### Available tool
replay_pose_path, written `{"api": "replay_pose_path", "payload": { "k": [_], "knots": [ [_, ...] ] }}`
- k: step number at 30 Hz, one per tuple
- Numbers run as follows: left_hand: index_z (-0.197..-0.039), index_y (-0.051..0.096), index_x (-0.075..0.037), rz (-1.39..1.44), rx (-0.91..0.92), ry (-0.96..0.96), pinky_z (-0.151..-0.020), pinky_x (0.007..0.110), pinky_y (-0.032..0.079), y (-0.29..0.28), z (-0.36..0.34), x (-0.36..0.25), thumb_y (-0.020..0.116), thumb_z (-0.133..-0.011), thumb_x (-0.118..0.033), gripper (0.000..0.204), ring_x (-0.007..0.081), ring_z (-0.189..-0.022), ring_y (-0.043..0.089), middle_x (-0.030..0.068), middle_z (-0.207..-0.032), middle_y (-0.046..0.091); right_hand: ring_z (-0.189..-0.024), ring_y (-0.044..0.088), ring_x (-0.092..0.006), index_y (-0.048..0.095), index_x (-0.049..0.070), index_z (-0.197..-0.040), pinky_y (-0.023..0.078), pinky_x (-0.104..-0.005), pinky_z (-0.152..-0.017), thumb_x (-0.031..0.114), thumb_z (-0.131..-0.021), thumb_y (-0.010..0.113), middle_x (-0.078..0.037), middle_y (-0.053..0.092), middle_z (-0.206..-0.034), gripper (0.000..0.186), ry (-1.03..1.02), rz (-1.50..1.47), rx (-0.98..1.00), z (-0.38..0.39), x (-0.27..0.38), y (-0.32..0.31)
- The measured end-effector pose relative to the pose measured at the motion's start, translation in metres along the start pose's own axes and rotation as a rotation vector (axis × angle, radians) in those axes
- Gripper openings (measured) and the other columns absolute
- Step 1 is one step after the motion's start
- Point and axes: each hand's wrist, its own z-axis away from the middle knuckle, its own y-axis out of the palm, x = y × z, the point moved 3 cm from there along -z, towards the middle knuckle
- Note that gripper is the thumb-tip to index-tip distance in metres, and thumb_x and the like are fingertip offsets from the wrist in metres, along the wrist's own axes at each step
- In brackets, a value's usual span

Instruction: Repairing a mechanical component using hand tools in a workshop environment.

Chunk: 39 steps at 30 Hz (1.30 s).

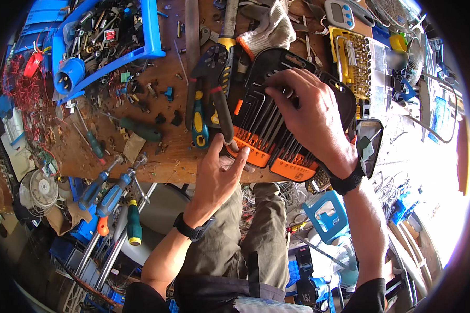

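One narrow strip of bare wood borders the front edge of the bench [175, 164]; a teal-and-yellow handle [199, 122] limits room at left. The hex-key set [256, 155] lies near that edge, directly beneath the right hand [314, 109], whose fingers curl downward, grip indeterminable. The left hand [219, 175] reaches upward to the set's near left corner, thumb and forefinger parted; whether it grasps anything cannot be told.
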Motion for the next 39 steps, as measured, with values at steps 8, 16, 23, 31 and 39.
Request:
{"api": "replay_pose_path", "payload": {
  "k": [8,16,23,31,39],
  "knots": [
    [-0.114,0.052,0.000,0.068,-0.018,-0.145,-0.054,0.028,0.058,0.006,-0.003,-0.021,0.069,-0.105,-0.019,0.027,0.0173,-0.066,0.075,0.0033,-0.094,0.058,-0.093,0.065,-0.0380,0.064,0.002,-0.097,0.054,-0.0457,-0.082,0.007,-0.088,0.075,-0.015,0.065,-0.093,0.015,-0.093,0.004,0.015,0.001,-0.002,0.005],
    [-0.108,0.052,-0.002,0.116,-0.013,-0.215,-0.052,0.026,0.055,0.002,-0.008,-0.013,0.069,-0.105,-0.019,0.025,0.0183,-0.067,0.077,0.0042,-0.089,0.062,-0.103,0.064,-0.0376,0.070,-0.002,-0.109,0.054,-0.0437,-0.090,0.009,-0.081,0.085,-0.015,0.066,-0.106,0.033,-0.122,0.025,0.157,-0.001,0.003,-0.006],
    [-0.106,0.051,-0.003,0.177,0.018,-0.240,-0.056,0.026,0.060,0.002,-0.010,-0.017,0.068,-0.105,-0.016,0.021,0.0153,-0.072,0.077,0.0042,-0.090,0.067,-0.106,0.060,-0.0366,0.065,0.002,-0.107,0.050,-0.0463,-0.095,0.007,-0.077,0.083,-0.013,0.065,-0.105,0.035,-0.184,0.041,0.184,0.004,0.000,0.000],
    [-0.116,0.056,-0.001,0.017,-0.028,-0.160,-0.055,0.028,0.052,0.002,-0.008,-0.013,0.069,-0.105,-0.024,0.029,0.0099,-0.058,0.066,0.0026,-0.080,0.058,-0.107,0.060,-0.0370,0.062,0.002,-0.107,0.051,-0.0474,-0.094,0.007,-0.078,0.082,-0.015,0.060,-0.103,0.035,-0.089,0.228,0.165,-0.001,0.009,0.005],
    [-0.118,0.055,0.000,0.018,-0.019,-0.177,-0.051,0.027,0.045,0.002,-0.004,-0.003,0.068,-0.106,-0.024,0.029,0.0068,-0.055,0.061,0.0030,-0.079,0.060,-0.080,0.058,-0.0257,0.068,0.006,-0.113,0.048,-0.0382,-0.074,0.007,-0.082,0.073,-0.007,0.056,-0.084,0.032,-0.173,0.198,0.166,0.057,0.028,0.006]
  ]
}}
